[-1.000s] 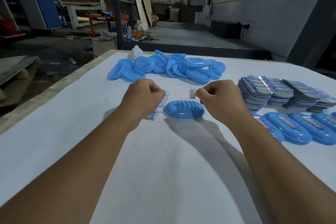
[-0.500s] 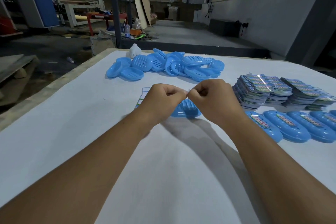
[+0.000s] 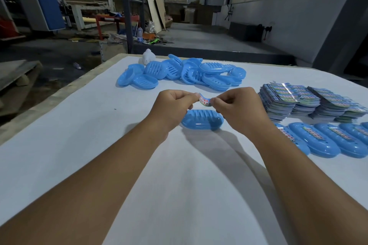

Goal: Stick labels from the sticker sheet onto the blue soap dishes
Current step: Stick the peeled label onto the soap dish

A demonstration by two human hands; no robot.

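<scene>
While the white counter (image 3: 59,145) takes up most of the view, its far edge carries a loose heap of unlabelled blue soap dishes (image 3: 179,73). At the right sit stacks of sticker sheets (image 3: 310,103), and in front of them a row of labelled dishes (image 3: 328,139) lying side by side. Nearer the middle, one blue soap dish (image 3: 201,120) lies alone on the counter with its ribbed side up and its long axis running left to right across the view.

Directly above that dish, the left hand (image 3: 171,105) and the right hand (image 3: 237,107) meet, each with fingers curled and thumb and forefinger pinching one end of a single label (image 3: 205,100). The label is stretched between them, slightly bowed, its length running roughly along the dish's long axis. It hangs clear of the plastic, not touching it.

The dish lies just below and slightly nearer than the label, about midway between the two hands, so neither is clearly closer. The next move looks like a straight lowering of the label onto the dish, kept parallel so it lands unwrinkled.
</scene>
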